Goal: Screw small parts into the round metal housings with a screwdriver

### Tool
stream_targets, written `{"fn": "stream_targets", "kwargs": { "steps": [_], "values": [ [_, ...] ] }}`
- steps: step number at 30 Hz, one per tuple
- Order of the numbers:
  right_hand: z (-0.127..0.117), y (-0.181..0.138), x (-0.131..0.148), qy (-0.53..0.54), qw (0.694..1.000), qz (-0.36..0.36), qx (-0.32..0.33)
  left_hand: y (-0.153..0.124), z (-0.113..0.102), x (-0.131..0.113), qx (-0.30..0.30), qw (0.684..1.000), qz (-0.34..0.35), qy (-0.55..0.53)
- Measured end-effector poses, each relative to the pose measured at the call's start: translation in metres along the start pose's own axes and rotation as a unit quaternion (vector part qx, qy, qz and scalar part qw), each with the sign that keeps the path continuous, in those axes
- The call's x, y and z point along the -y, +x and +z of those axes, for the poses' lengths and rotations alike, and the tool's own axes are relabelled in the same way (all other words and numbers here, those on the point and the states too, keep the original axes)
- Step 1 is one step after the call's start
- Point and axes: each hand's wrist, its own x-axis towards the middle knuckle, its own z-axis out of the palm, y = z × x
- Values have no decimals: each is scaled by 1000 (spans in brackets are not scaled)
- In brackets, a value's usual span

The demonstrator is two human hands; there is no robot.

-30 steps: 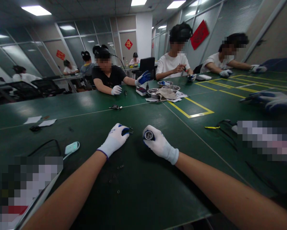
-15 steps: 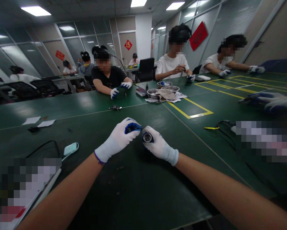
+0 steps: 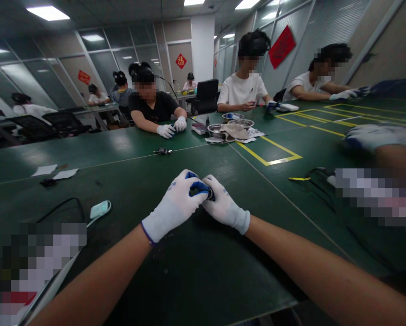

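Observation:
My right hand, in a white glove with blue palm, is wrapped round a dark round part with a metal rim. Most of that part is hidden by fingers. My left hand, gloved alike, is closed in a pinch, its fingertips meeting the rim of the part. What lies between those fingertips, if anything, cannot be made out. On the green table below my left wrist lie several tiny rings, some partly covered by the hand.
Ahead are metal bowls with a cloth, and a small dark metal part. A pale device with a cable lies left. Co-workers sit across the table; another person's blurred gloved hand is at right.
My left hand has moved right and come up against the part in my right hand. The part has tilted, its open end now mostly covered. The blurred hand at right has shifted.

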Motion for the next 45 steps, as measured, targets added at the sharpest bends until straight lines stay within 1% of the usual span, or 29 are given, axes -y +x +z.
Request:
{"fn": "stream_targets", "kwargs": {
  "steps": [4,9,15,19,21,24,26,28,32,35,40,42,45],
  "values": [
    [2,0,-2,-11,1000,4,-7,-1,6,-4,-9,999,-27,17],
    [5,-1,-3,-23,999,8,-25,0,14,-3,-61,995,-67,38],
    [6,-2,-4,-47,998,-2,-32,-2,16,-5,-57,994,-93,25],
    [6,-1,-7,-65,997,-18,-32,1,17,-4,-80,991,-106,33],
    [5,-1,-8,-71,997,-28,-29,5,18,0,-79,989,-125,-4],
    [4,0,-8,-69,996,-43,-25,10,18,6,-46,980,-159,-107],
    [4,0,-8,-63,997,-45,-26,12,18,8,-35,973,-172,-152],
    [5,1,-8,-59,997,-35,-28,11,19,6,-48,970,-171,-165],
    [7,2,-8,-43,998,-2,-37,8,19,-1,-79,973,-157,-150],
    [10,1,-4,-20,999,19,-44,9,18,-2,-71,976,-155,-136],
    [15,-4,6,34,997,51,-54,12,15,3,-56,979,-145,-132],
    [16,-6,10,53,995,62,-53,12,14,5,-51,979,-141,-142],
    [18,-7,12,80,992,77,-53,12,10,5,-28,974,-126,-185]
  ]
}}
